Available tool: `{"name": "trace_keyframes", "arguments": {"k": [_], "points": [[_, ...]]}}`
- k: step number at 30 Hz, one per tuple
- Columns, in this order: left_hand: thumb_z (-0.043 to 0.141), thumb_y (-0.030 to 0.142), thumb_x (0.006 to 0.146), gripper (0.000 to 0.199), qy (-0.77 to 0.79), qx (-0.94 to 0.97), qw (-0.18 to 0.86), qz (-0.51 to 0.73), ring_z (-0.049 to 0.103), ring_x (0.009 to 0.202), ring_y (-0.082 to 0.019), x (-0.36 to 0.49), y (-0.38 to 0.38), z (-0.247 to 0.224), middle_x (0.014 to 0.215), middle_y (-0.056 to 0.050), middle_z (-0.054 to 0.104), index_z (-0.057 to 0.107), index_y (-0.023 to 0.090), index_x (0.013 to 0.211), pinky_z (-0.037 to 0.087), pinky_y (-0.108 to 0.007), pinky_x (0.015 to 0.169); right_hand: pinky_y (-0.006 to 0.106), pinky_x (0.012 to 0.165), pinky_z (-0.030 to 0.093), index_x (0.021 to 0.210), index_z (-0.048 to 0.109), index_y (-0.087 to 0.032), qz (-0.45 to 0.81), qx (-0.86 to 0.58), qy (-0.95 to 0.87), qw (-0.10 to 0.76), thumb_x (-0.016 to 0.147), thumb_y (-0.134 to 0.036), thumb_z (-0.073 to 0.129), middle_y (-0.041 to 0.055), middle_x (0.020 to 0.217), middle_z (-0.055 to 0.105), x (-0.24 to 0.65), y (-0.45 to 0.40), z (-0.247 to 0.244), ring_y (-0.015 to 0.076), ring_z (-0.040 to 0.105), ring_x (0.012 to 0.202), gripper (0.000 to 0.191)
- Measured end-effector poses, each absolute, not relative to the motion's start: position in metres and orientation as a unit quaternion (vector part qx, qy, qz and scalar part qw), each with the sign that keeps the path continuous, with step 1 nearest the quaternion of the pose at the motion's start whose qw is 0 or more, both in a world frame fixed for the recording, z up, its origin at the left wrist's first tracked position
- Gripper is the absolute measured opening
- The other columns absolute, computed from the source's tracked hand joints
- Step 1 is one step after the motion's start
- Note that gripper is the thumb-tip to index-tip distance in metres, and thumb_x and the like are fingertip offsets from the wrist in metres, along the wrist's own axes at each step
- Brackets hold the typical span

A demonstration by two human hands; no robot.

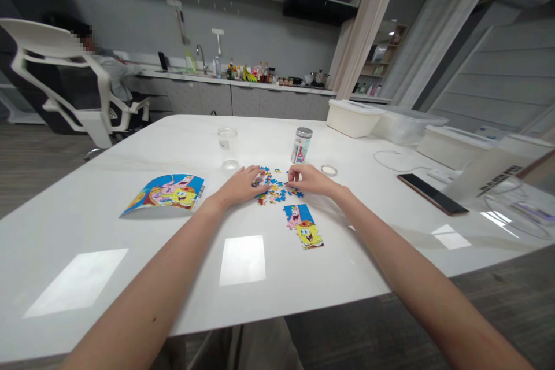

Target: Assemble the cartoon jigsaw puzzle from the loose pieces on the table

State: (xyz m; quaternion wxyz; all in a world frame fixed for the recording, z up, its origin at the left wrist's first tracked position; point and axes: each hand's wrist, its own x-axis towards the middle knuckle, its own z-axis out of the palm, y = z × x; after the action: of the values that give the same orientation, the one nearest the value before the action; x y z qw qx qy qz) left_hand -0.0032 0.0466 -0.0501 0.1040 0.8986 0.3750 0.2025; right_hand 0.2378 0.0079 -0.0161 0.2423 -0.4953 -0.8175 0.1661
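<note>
Loose jigsaw puzzle pieces (pixel 277 192), mostly blue with some yellow and pink, lie in a small heap on the white table. My left hand (pixel 240 186) rests flat at the heap's left side, fingers stretched out and touching pieces. On the right side, my right hand (pixel 313 180) has its thumb and fingertips pinched together over the edge of the heap; whatever is between them is too small to make out. Nearer to me lies a joined puzzle section (pixel 304 226) with a pink and a yellow cartoon figure. A curled picture sheet (pixel 167 192) of the same figures is at the left.
Behind the heap stand a clear jar (pixel 228 149) and a printed can (pixel 301 145) with a silver lid. A round lid (pixel 329 170) lies beside my right hand. Further right are a phone (pixel 431 193), cables and white bins (pixel 353 118). A person sits beyond a white chair (pixel 65 69).
</note>
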Motion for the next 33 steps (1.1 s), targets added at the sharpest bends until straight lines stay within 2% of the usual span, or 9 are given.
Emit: {"name": "trace_keyframes", "arguments": {"k": [3, 6, 8, 11, 13, 15, 23, 28, 33], "points": [[0.051, 0.049, 0.086, 0.046, 0.364, 0.892, 0.118, 0.241, 0.049, 0.124, -0.028, -0.004, 0.045, -0.047, 0.130, -0.013, 0.056, 0.058, 0.018, 0.119, 0.035, -0.042, 0.107, 0.026, 0.064, 0.044, 0.075, 0.063, -0.016, 0.293, -0.466, -0.783, 0.290, 0.071, -0.029, 0.074, 0.0002, 0.069, 0.065, 0.230, 0.004, -0.011, 0.0127, 0.057, 0.065, 0.017], [0.053, 0.041, 0.084, 0.036, 0.340, 0.879, 0.145, 0.300, 0.055, 0.114, -0.026, -0.004, 0.038, -0.039, 0.120, -0.012, 0.061, 0.060, 0.018, 0.110, 0.041, -0.041, 0.101, 0.027, 0.068, 0.047, 0.079, 0.068, -0.016, 0.439, -0.424, -0.737, 0.291, 0.069, -0.032, 0.075, 0.0018, 0.075, 0.069, 0.223, -0.001, -0.008, 0.0127, 0.061, 0.069, 0.020], [0.056, 0.038, 0.082, 0.028, 0.327, 0.866, 0.185, 0.330, 0.059, 0.103, -0.024, -0.003, 0.032, -0.032, 0.108, -0.010, 0.065, 0.063, 0.018, 0.099, 0.044, -0.040, 0.096, 0.028, 0.071, 0.048, 0.081, 0.070, -0.017, 0.482, -0.417, -0.714, 0.292, 0.070, -0.030, 0.075, 0.0025, 0.078, 0.071, 0.219, -0.005, -0.007, 0.0124, 0.062, 0.072, 0.018], [0.061, 0.039, 0.080, 0.023, 0.308, 0.812, 0.356, 0.345, 0.062, 0.086, -0.020, 0.003, 0.022, -0.024, 0.090, -0.006, 0.068, 0.064, 0.017, 0.086, 0.048, -0.036, 0.084, 0.027, 0.070, 0.047, 0.081, 0.072, -0.017, 0.490, -0.428, -0.696, 0.302, 0.071, -0.028, 0.075, 0.0022, 0.079, 0.071, 0.217, -0.009, -0.005, 0.0111, 0.060, 0.070, 0.016], [0.066, 0.041, 0.078, 0.027, 0.274, 0.761, 0.481, 0.339, 0.062, 0.080, -0.017, 0.008, 0.018, -0.023, 0.085, -0.004, 0.067, 0.063, 0.017, 0.090, 0.049, -0.032, 0.077, 0.026, 0.067, 0.046, 0.081, 0.072, -0.017, 0.492, -0.432, -0.688, 0.313, 0.072, -0.028, 0.075, 0.0011, 0.075, 0.070, 0.216, -0.011, -0.004, 0.0103, 0.059, 0.067, 0.015], [0.073, 0.039, 0.074, 0.032, 0.250, 0.724, 0.546, 0.340, 0.062, 0.078, -0.015, 0.012, 0.014, -0.023, 0.086, -0.003, 0.066, 0.062, 0.017, 0.094, 0.048, -0.029, 0.072, 0.026, 0.066, 0.045, 0.079, 0.071, -0.017, 0.500, -0.424, -0.679, 0.331, 0.072, -0.029, 0.075, 0.0000, 0.072, 0.068, 0.216, -0.012, -0.004, 0.0098, 0.058, 0.065, 0.015], [0.080, 0.027, 0.066, 0.039, 0.235, 0.668, 0.606, 0.363, 0.062, 0.075, -0.014, 0.015, 0.011, -0.024, 0.082, 0.000, 0.063, 0.059, 0.017, 0.097, 0.048, -0.028, 0.069, 0.024, 0.063, 0.047, 0.081, 0.066, -0.016, 0.556, -0.385, -0.633, 0.378, 0.068, -0.032, 0.080, 0.0012, 0.076, 0.070, 0.215, -0.007, -0.009, 0.0098, 0.060, 0.065, 0.025], [0.081, 0.027, 0.063, 0.036, 0.244, 0.641, 0.611, 0.394, 0.062, 0.074, -0.014, 0.016, 0.013, -0.023, 0.079, 0.000, 0.063, 0.060, 0.015, 0.090, 0.047, -0.029, 0.069, 0.025, 0.069, 0.050, 0.089, 0.066, -0.018, 0.597, -0.368, -0.607, 0.374, 0.065, -0.024, 0.082, 0.0007, 0.085, 0.068, 0.216, -0.011, -0.005, 0.0107, 0.064, 0.073, 0.030], [0.081, 0.025, 0.061, 0.036, 0.244, 0.630, 0.626, 0.389, 0.062, 0.073, -0.013, 0.016, 0.011, -0.022, 0.079, 0.000, 0.064, 0.061, 0.015, 0.090, 0.047, -0.028, 0.069, 0.025, 0.070, 0.050, 0.087, 0.066, -0.017, 0.600, -0.371, -0.601, 0.375, 0.062, -0.018, 0.082, 0.0004, 0.084, 0.067, 0.215, -0.013, -0.004, 0.0104, 0.063, 0.073, 0.029]]}}
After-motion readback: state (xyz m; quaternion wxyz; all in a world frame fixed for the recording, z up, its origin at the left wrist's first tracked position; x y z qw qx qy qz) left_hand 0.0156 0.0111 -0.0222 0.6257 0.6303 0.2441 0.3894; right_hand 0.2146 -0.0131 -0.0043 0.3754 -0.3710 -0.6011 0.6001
